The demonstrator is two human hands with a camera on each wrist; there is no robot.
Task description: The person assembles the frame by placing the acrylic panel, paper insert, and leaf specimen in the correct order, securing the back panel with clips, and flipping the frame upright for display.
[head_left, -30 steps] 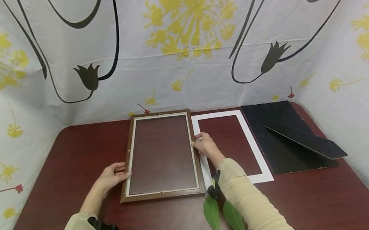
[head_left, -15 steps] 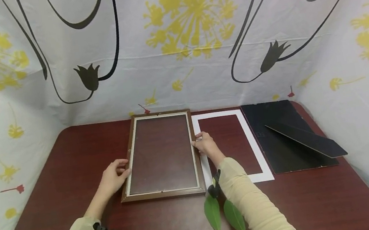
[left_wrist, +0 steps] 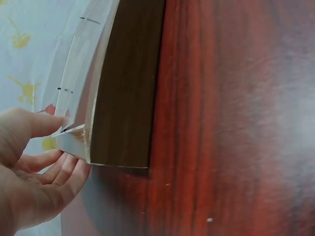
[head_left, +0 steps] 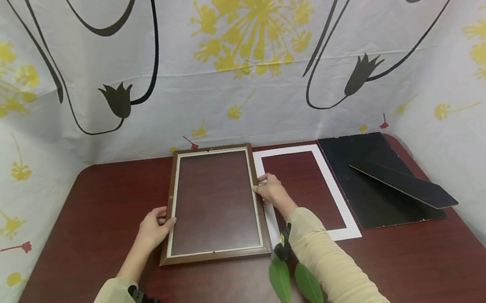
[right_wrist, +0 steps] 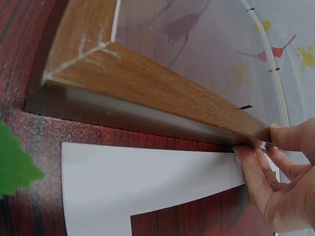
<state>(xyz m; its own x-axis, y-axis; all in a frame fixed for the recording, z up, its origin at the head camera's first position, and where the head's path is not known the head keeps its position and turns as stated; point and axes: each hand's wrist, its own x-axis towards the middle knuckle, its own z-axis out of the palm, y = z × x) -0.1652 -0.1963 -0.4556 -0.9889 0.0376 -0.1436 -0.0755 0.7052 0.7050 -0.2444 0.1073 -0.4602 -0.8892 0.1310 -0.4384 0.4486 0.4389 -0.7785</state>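
Note:
A brown wooden picture frame (head_left: 220,256) with a pale inner edge lies on the table, a glossy clear pane (head_left: 215,202) within it. My left hand (head_left: 153,230) holds its left side, thumb on top over the inner edge and fingers against the outer side. In the left wrist view that thumb sits by the pale edge. My right hand (head_left: 272,191) pinches the right side, its thumb on the wood and its fingers low against the outside, over the white mat (head_left: 339,195). Small dark tabs (right_wrist: 246,106) stick out along the frame's inner edge.
Right of the mat lies a black backing board (head_left: 354,148) with its stand flap (head_left: 402,186) raised at an angle. Two green leaves (head_left: 280,283) lie near my right forearm, partly under it. A patterned white cloth (head_left: 217,98) rises behind the dark red table (head_left: 208,301).
My left hand first loosened its hold and drew its thumb off, then took the frame's left side again slightly farther up. The right hand and the frame stayed in place.

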